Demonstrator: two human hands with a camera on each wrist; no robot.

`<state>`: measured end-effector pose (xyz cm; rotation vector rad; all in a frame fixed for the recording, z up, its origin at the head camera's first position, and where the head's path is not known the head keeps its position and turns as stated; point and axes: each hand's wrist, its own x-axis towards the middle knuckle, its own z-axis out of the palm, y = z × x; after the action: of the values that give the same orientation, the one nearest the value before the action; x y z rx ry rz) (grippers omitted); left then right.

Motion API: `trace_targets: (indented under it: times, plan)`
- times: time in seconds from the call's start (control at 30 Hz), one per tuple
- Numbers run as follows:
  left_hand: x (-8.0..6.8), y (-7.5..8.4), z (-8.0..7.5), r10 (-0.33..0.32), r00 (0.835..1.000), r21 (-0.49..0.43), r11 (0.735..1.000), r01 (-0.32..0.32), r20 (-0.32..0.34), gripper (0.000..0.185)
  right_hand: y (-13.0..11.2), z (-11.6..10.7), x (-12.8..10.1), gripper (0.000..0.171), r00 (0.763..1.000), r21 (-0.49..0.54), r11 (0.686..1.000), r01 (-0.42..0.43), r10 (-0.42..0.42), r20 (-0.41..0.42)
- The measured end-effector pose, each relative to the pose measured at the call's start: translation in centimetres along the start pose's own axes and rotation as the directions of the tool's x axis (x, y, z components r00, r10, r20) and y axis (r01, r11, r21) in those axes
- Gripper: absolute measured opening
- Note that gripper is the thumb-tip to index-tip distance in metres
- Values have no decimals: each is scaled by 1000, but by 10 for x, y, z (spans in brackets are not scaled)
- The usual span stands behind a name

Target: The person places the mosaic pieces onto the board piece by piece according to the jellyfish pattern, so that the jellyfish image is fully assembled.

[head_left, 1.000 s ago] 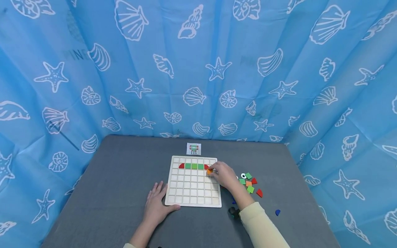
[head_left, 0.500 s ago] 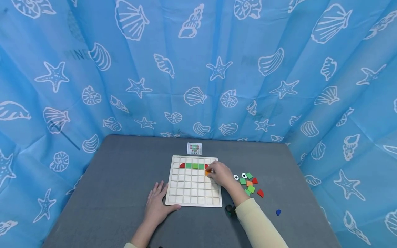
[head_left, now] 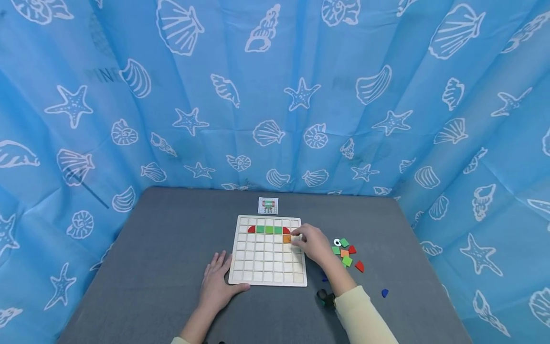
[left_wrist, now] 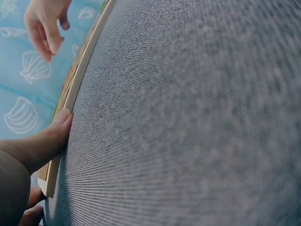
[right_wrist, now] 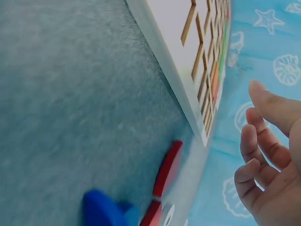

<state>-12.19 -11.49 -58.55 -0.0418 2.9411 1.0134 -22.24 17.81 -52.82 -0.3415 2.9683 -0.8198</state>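
A pale wooden grid board (head_left: 260,254) lies on the grey table. My left hand (head_left: 216,285) rests at its near left corner, the thumb along the front edge and the fingers by the left side. In the left wrist view the left thumb (left_wrist: 44,141) presses the board's edge. Near the top, a row holds red quarter-round tiles at both ends and green square tiles (head_left: 269,230) between. An orange square tile (head_left: 287,238) sits in a cell below the right red tile (head_left: 286,230). My right hand (head_left: 313,242) hovers beside it; in the right wrist view its fingers hold nothing.
Right of the board lie loose green, red and orange tiles (head_left: 344,253) and a white ring-like piece (head_left: 337,242). A blue piece (head_left: 385,293) lies farther right. Dark pieces (head_left: 323,295) sit near the right sleeve. A small pattern card (head_left: 268,206) lies beyond the board.
The right hand has put the orange tile into the cell under the right red tile, let go, and drawn slightly right. The left hand has stayed at the board's corner.
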Motion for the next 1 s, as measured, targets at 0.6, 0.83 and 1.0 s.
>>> trace_targets:
  times: [0.6, 0.83, 1.0]
  plan:
    - [3, -3, 0, 11, 1000, -10, 1000, -11, 5, 116, 40, -17, -46, 26, 982, 56, 995, -78, 86, -169]
    - [3, -2, -1, 10, 1000, 7, 1000, -10, 12, 117, 51, -11, -51, 30, 986, 0, 988, -154, 153, -58]
    - [2, -3, 1, 11, 1000, 0, 1000, -11, 12, 116, 51, -6, -48, 27, 990, -59, 989, -135, 136, 19]
